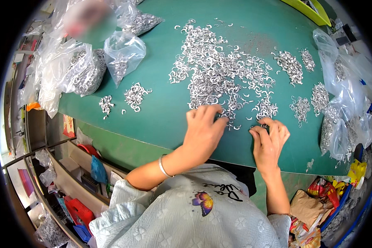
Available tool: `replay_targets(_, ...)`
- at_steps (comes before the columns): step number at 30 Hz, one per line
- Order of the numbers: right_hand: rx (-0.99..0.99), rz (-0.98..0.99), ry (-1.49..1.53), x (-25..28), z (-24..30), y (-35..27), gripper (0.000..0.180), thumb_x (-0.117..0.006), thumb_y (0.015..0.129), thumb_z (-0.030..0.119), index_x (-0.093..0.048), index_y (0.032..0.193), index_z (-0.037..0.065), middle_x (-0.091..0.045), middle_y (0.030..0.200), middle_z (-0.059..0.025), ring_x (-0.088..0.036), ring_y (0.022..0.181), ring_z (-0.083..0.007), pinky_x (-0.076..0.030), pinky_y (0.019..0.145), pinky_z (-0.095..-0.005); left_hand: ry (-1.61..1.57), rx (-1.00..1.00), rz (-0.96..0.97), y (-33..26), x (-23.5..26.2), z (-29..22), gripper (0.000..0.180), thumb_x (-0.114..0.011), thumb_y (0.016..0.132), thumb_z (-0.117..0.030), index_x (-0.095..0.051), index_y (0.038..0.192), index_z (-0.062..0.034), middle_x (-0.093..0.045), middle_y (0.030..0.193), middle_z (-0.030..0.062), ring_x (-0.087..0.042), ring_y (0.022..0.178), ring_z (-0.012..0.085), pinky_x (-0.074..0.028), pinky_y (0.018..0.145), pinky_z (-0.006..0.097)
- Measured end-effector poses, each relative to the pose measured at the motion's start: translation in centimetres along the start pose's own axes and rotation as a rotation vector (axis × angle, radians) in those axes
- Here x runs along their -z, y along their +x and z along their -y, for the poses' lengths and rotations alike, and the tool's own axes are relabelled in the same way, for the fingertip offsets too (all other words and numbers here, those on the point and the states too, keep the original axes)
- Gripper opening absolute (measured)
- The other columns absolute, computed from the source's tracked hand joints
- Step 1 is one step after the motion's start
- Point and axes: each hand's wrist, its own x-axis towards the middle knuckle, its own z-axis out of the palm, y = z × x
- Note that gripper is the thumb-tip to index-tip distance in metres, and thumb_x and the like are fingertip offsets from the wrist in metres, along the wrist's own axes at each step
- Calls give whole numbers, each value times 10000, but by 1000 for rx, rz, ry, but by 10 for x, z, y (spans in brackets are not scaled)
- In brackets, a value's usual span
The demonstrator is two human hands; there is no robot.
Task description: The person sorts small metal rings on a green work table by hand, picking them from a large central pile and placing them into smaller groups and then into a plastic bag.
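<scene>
Both hands sit at the big heap of small silver clips (219,70) spread at 12 o'clock on the green table (161,111), left hand (202,130) flat with loose grip raking some closer, right hand (270,138) pinching a few clips narrowly.

A big loose heap of small silvery C-shaped metal clips (219,70) sprawled across the middle of the green tabletop (161,103), thick at the far end and thinning toward the near edge. Its near fringe of clips lay flat and scattered singly, right under the fingertips of the left hand (202,128) and the right hand (270,138). The left hand rested palm-down on that fringe; the right hand curled, fingers pinched over a few clips, too small to tell how many.
</scene>
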Motion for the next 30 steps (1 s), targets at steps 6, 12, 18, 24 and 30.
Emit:
replay_targets(6, 30, 44, 78, 8, -2, 1, 203, -768, 711, 77, -681, 894, 61, -613, 1111, -48, -528, 1013, -288, -367, 854, -416, -41, -84, 85, -1, -3, -11, 352, -709, 784, -85, -667, 1131, -130, -544, 1145, 77, -498, 1040, 273, -350, 860, 400)
replay_targets(12, 119, 66, 150, 16, -3, -22, 220, -777, 691, 69, -683, 889, 48, -636, 1060, -60, -561, 1004, -282, -387, 819, -421, 6, 11, 33, -3, 0, -2, 332, -726, 758, -65, -691, 1082, -130, -553, 1141, 64, -495, 1021, 266, -345, 853, 400)
replay_targets(18, 164, 130, 229, 24, 6, -42, 278, -779, 702, 113, -686, 942, 10, -653, 1051, -66, -577, 992, -269, -423, 820, -416, -163, 6, -9, -8, 6, -10, 261, -719, 742, 9, -675, 986, -73, -576, 993, 62, -508, 821, 241, -368, 725, 360)
replay_targets(24, 314, 121, 310, 17, 6, -59, 263, -772, 691, 124, -698, 920, 17, -673, 1021, -66, -597, 951, -238, -444, 808, -385, -359, 5, 115, -18, 3, -26, 220, -705, 771, 31, -665, 977, -37, -564, 895, 77, -527, 785, 249, -406, 690, 355)
replay_targets(30, 298, 48, 334, 20, -3, -66, 197, -729, 676, 61, -708, 869, 29, -679, 952, -75, -610, 891, -238, -440, 782, -379, -325, -4, 66, -10, 2, -24, 219, -706, 770, 34, -664, 975, -28, -568, 907, 78, -536, 812, 256, -419, 701, 361)
